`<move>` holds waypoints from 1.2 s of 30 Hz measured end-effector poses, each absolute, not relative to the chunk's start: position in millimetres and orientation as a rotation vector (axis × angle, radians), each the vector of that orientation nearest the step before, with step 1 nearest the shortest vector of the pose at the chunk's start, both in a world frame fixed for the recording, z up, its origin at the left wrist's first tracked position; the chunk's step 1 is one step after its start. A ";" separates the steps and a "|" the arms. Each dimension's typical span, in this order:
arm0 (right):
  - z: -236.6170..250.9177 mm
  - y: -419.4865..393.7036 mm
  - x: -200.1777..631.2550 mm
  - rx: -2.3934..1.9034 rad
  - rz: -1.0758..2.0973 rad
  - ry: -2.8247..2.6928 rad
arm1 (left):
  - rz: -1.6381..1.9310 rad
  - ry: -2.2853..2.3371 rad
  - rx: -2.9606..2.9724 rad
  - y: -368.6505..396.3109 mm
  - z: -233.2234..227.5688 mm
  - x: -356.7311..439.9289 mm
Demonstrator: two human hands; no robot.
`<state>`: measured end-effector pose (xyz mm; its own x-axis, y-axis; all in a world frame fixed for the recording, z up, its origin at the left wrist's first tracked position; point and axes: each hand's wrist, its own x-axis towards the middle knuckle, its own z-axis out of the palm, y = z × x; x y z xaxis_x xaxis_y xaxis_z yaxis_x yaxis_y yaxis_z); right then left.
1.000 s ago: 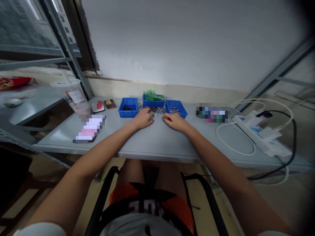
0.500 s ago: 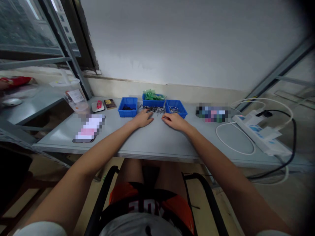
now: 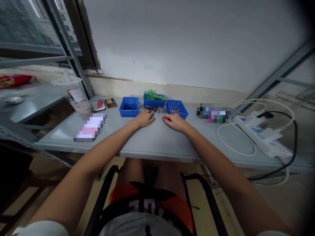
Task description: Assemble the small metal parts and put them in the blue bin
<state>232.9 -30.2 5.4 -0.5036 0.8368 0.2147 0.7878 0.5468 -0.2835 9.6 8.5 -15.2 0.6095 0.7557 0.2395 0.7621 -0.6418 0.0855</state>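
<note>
My left hand (image 3: 145, 118) lies palm down on the grey table (image 3: 157, 139), fingers stretched out, their tips at the near edge of a loose pile of thin dark and silvery metal pieces (image 3: 153, 108). My right hand (image 3: 175, 121) rests on its side just right of the pile, fingers loosely bent and apart from the thumb; nothing shows in it. Around the pile stand a blue bin (image 3: 129, 113) with small dark pieces at left, another blue bin (image 3: 154, 103) with green plastic pieces behind, and a third blue bin (image 3: 182, 114) with slim silvery pieces at right.
At left are a phone (image 3: 90, 127), a plastic drink cup (image 3: 78, 95), a white dish (image 3: 98, 106) with a red item, and a small dark box (image 3: 110, 103). To the right lie a blurred-out object (image 3: 213, 114) and a white power strip (image 3: 264, 136) with looping cables.
The view has shifted very slightly. Both hands stay in the same place and pose beside the pile.
</note>
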 end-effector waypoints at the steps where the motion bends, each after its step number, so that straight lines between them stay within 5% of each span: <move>1: 5.4 -30.2 232.7 -1.340 0.211 -2.462 | -0.394 -1.329 -2.786 8.6 -15.2 10.0; 36: 5.1 -29.2 233.5 -1.347 0.185 -2.463 | -0.368 -1.395 -2.681 0.0 -8.4 10.8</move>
<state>233.5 -29.2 5.1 -0.5005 0.8371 0.2207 0.7947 0.5454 -0.2663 10.8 0.0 -8.4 0.5522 0.7931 0.2569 0.8166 -0.5767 0.0253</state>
